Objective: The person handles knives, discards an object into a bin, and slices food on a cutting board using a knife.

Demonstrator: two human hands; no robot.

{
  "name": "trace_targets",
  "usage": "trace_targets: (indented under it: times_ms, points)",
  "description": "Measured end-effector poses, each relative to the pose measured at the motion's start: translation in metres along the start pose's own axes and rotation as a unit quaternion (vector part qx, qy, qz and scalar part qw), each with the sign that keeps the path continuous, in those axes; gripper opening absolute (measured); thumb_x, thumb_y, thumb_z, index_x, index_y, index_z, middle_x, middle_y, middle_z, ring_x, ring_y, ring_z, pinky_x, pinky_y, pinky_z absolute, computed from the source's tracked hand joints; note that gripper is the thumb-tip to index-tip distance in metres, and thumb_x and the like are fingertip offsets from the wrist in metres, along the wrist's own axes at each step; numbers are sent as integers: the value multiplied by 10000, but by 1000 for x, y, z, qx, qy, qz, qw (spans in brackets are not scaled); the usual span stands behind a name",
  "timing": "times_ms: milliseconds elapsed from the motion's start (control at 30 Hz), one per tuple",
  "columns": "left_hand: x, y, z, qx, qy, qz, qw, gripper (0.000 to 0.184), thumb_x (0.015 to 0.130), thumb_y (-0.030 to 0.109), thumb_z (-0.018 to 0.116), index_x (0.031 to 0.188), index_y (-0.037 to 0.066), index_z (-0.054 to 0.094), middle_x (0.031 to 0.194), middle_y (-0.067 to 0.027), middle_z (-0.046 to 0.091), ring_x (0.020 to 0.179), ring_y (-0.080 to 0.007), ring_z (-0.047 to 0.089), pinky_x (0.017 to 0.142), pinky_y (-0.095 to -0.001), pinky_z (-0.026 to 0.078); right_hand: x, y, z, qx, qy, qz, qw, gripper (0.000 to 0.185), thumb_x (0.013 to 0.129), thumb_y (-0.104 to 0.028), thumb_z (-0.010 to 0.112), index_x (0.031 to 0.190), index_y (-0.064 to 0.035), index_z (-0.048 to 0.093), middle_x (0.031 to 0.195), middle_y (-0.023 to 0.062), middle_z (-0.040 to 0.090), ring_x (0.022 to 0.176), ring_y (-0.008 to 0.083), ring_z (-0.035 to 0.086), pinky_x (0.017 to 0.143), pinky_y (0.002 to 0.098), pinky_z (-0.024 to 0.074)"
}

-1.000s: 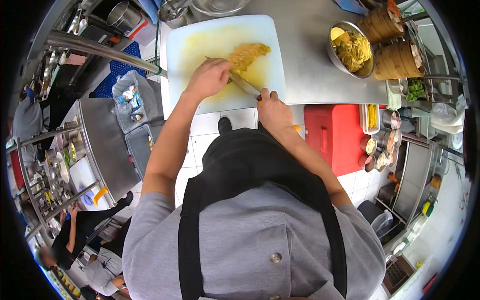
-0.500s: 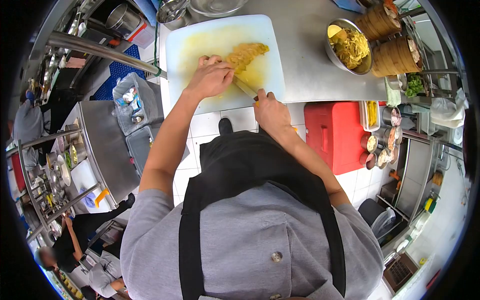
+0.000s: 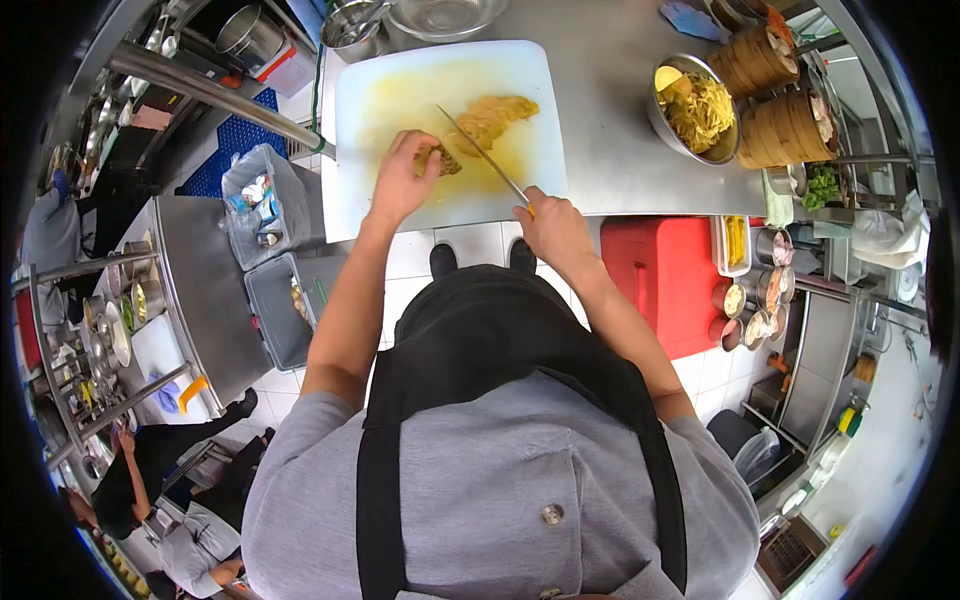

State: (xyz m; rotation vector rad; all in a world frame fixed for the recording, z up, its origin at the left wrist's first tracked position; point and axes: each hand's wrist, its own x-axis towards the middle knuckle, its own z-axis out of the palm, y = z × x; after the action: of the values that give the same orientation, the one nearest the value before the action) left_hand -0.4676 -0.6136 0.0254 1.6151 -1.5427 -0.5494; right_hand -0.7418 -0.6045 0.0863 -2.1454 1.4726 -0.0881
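Note:
On the white cutting board (image 3: 365, 85), wet with yellow liquid, lies a row of sliced yellow-brown food (image 3: 500, 118) whose kind I cannot make out. My left hand (image 3: 403, 180) is curled round a darker brown, textured piece (image 3: 445, 160) on the board, left of the slices. A long knife (image 3: 485, 153) with a yellow handle is gripped in my right hand (image 3: 552, 230) at the board's near right edge. Its blade slants up and left, between the brown piece and the slices. The fingertips under my left hand are partly hidden.
Right of the board on the steel counter (image 3: 610, 130) stands a metal bowl (image 3: 730, 152) of yellowish shreds, beside bamboo steamers (image 3: 785, 130). A sieve (image 3: 450, 18) and pot (image 3: 352, 35) sit behind the board. Below are a red box (image 3: 665, 285) and a lined bin (image 3: 265, 205). People work at lower left.
My left hand has drawn back left from the slices and turned, with the brown piece showing beside its fingers. The knife blade has swung to a steeper angle, its tip now farther up the board.

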Motion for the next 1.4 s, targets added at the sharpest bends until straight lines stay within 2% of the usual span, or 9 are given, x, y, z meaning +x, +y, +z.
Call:
trace_targets:
  times_ms: [133, 200, 267, 333, 633, 833, 1133, 1267, 1400]
  points:
    - [-17, 0, 12, -24, -3, -16, 1000, 251, 915, 100, 716, 1149, 47, 639, 1215, -140, 629, 1028, -343, 662, 914, -416, 550, -5, -2, -2, 3, -9, -12, 1000, 283, 1023, -255, 626, 1124, 7, 590, 891, 292, 715, 810, 498, 717, 748, 575, 600]
    - [-19, -3, 15, -35, 4, -22, 999, 258, 916, 103, 717, 1156, 54, 637, 1222, -137, 628, 1054, -343, 652, 929, -418, 545, -13, -9, 2, -12, 5, -36, 999, 253, 1010, -164, 587, 1180, 18, 545, 893, 269, 706, 776, 483, 725, 702, 561, 611]
    - [-17, -10, 17, 35, 26, 73, 996, 265, 911, 104, 725, 1155, 54, 638, 1228, -132, 625, 1107, -348, 620, 965, -420, 528, -19, -17, 3, -69, -21, -45, 996, 259, 985, -121, 576, 1192, 27, 526, 902, 260, 700, 764, 469, 732, 680, 545, 616]
    - [-15, -11, 17, 42, 23, 80, 996, 265, 907, 103, 728, 1151, 50, 639, 1221, -131, 627, 1122, -350, 607, 980, -421, 519, -25, -26, -1, -134, -48, -63, 988, 295, 917, -46, 575, 1185, 57, 510, 923, 248, 685, 743, 428, 748, 639, 498, 628]
    - [-12, -14, 18, 16, 19, 88, 996, 271, 887, 91, 748, 1135, 40, 651, 1182, -135, 644, 1114, -355, 605, 985, -420, 516, -35, -40, -14, -148, -90, -64, 983, 381, 928, -51, 570, 1275, 86, 492, 946, 270, 686, 734, 430, 745, 647, 491, 628]
    - [-12, -15, 19, 21, 29, 82, 996, 273, 881, 95, 759, 1132, 38, 667, 1198, -132, 656, 1126, -351, 611, 989, -420, 520, -35, -41, -17, -152, -101, -52, 982, 338, 943, -57, 561, 1248, 78, 504, 940, 270, 688, 762, 443, 748, 653, 501, 624]
    - [-11, -13, 18, 12, 16, 66, 998, 262, 874, 94, 765, 1118, 57, 677, 1192, -106, 665, 1128, -334, 614, 987, -407, 523, 53, -57, 19, -81, -96, -56, 990, 241, 970, -65, 498, 1178, 56, 522, 999, 310, 699, 876, 477, 741, 772, 546, 610]
    - [-11, -12, 20, 16, 27, 62, 998, 256, 877, 89, 762, 1118, 61, 679, 1183, -105, 667, 1114, -332, 615, 981, -406, 526, 15, -39, 12, -71, -91, -47, 992, 229, 968, -51, 497, 1173, 47, 519, 993, 303, 704, 885, 484, 737, 782, 559, 603]
    - [-11, -14, 20, 4, 28, 71, 997, 253, 878, 87, 761, 1116, 61, 680, 1182, -104, 668, 1104, -333, 618, 978, -407, 528, -12, -28, 9, -89, -154, -1, 984, 244, 962, -47, 513, 1186, 48, 509, 989, 297, 705, 886, 471, 741, 776, 549, 605]
